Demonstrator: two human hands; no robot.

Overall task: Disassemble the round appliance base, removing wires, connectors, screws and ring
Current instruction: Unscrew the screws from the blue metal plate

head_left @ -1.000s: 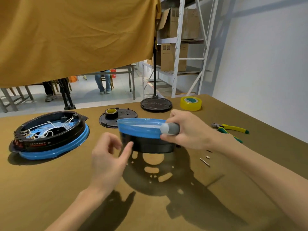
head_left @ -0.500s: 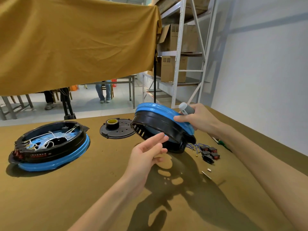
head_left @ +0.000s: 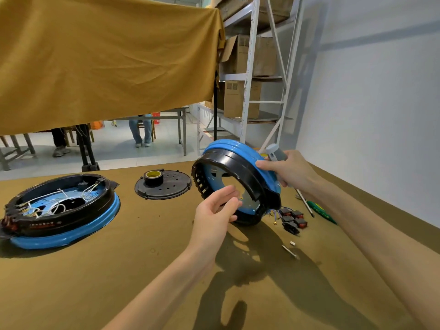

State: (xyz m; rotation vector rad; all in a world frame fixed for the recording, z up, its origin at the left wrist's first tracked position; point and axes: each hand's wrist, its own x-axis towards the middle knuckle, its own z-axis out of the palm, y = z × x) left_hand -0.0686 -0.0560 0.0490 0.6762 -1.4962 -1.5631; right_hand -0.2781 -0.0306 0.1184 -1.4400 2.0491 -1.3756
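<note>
Workshop or storeroom: metal shelving (head_left: 250, 96) with cardboard boxes (head_left: 240, 101), cloth-covered workbench (head_left: 95, 270), pliers (head_left: 321, 210).

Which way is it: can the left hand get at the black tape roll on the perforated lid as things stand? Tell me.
Probably yes. The left hand is open and holds nothing, and the tape roll sits exposed on the lid, with bare table between them.

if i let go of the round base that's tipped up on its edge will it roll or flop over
Probably flop rather than roll: the round base leans on its rim, steadied by the right hand, and the trailing connectors would likely drag. It looks stiff and fairly light, a hollow plastic shell. The left hand is open by the rim.
</note>
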